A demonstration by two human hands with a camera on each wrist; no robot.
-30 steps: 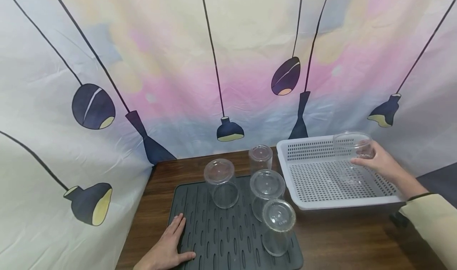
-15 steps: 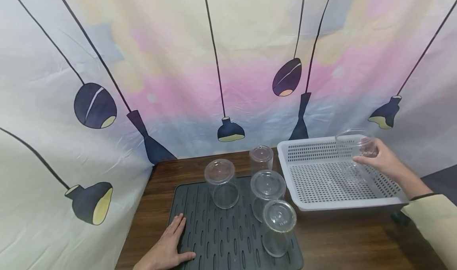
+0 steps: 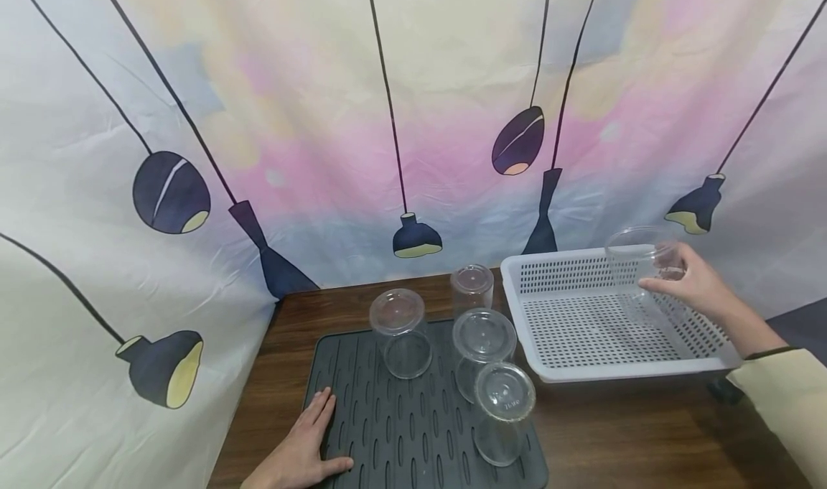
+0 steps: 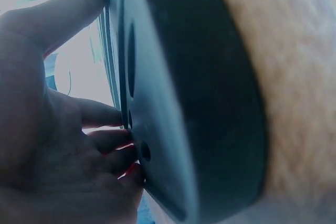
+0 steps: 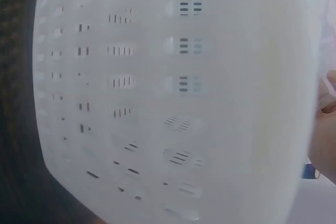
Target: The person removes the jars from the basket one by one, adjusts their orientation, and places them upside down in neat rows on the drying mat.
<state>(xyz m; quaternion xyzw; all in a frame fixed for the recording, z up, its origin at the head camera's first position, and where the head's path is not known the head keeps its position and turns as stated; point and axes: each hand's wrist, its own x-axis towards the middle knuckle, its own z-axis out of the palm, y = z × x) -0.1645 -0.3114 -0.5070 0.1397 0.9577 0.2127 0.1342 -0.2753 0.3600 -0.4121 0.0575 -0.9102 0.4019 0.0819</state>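
My right hand (image 3: 691, 288) grips a clear plastic cup (image 3: 636, 270) and holds it above the white perforated basket (image 3: 562, 378) at the right of the table. My left hand (image 3: 304, 449) lies flat with straight fingers on the near left corner of the dark grey ridged mat (image 3: 394, 431). Several clear cups stand upside down on the mat: one at the back left (image 3: 402, 332), one in the middle (image 3: 482, 347), one nearest me (image 3: 504, 411). Another cup (image 3: 472, 288) stands behind them. The left wrist view shows my fingers (image 4: 105, 145) against the mat's edge (image 4: 173, 129).
The table is dark wood (image 3: 620, 431) and sits against a draped cloth backdrop (image 3: 413, 115) printed with hanging lamps. The basket (image 5: 157, 98) fills the right wrist view, blurred. A pale yellow sleeve (image 3: 785, 396) covers my right forearm.
My right hand has lifted the clear cup a little higher over the basket. The left hand and the cups on the mat have not moved.
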